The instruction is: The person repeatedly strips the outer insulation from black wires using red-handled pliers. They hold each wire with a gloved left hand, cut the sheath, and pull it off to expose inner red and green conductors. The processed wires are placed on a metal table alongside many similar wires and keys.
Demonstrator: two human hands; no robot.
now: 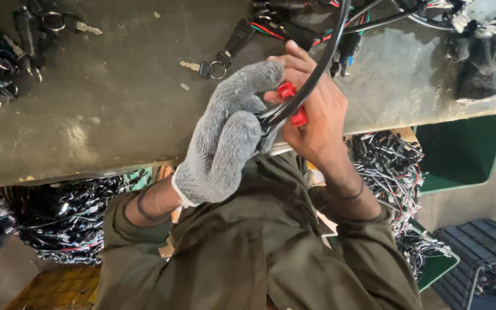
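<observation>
the black cable [317, 72] runs on a diagonal here, its long axis going from the two hands near the middle of the worktop [104, 109] up and to the right, where it curves off toward the far edge of the view. the left hand [225, 138] wears a grey knit glove and its grip is curled shut around the lower end of the cable. the right hand [311, 115] is bare, fingers wrapped round a red-handled tool [291, 103] that sits right against the cable; can't tell what kind of tool, only the red bits show. a key with a ring [208, 69] lies just beyond the hands, more keys [18, 34] are bunched at the far left, and a tangle of coloured wire harness [294, 26] lies at the far side. down below the worktop, on the right, a green bin [460, 152] sits beside a heap of black wire bundles [391, 166], can't tell what's inside the bin. another heap of wire bundles [58, 218] sits at the left, and a dark crate [477, 247] is at the near right.
</observation>
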